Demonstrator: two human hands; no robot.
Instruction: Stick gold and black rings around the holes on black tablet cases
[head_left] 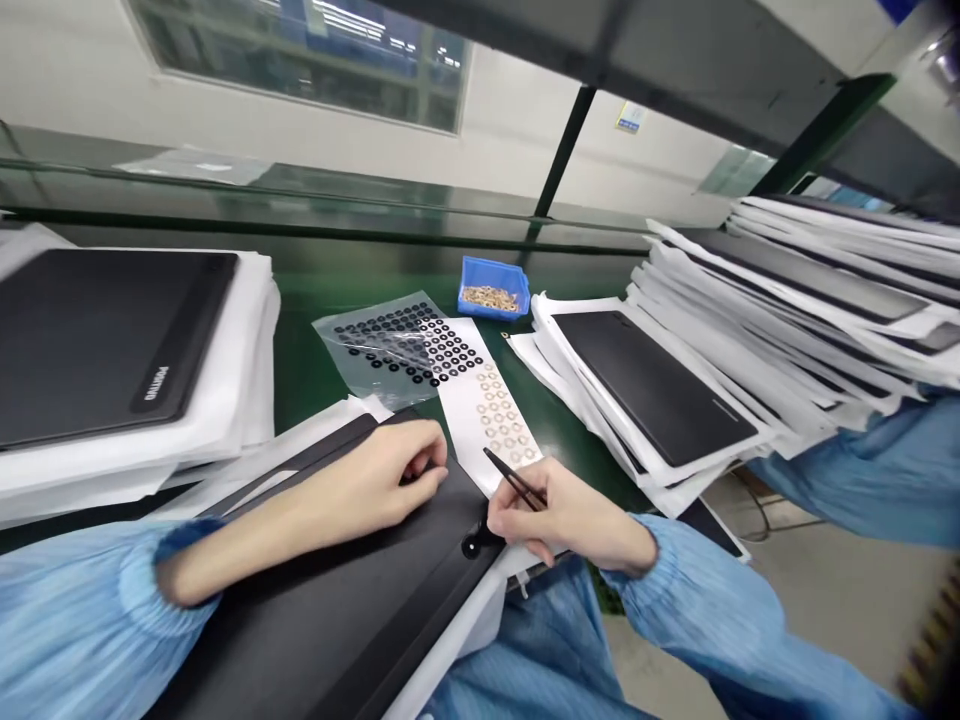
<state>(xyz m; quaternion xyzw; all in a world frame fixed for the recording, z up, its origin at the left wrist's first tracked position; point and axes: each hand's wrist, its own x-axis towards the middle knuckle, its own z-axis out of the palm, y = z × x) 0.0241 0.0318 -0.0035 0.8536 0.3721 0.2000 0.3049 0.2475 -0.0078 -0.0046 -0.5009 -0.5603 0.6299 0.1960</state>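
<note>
A flat black folder-like case (330, 590) lies in front of me, with a round black button (471, 545) having a light centre near its right edge. My left hand (397, 475) rests on the case's upper part, fingers curled in and nothing visible in them. Black tweezers (514, 480) are held in my right hand (536, 510), one end pointing up and to the left. The fingertips of that hand are at the case's edge beside the button; what they touch there is hidden. Just beyond lies a white sheet (469, 440) bearing rows of pale rings (502, 415).
A clear sheet of black rings (409, 340) overlaps the white one. Behind stands a blue bin (493, 270) of small brass-coloured parts. Stacked black cases with white sheets flank me, left (112, 340) and right (652, 385). Another person's blue sleeve (862, 480) is at the right.
</note>
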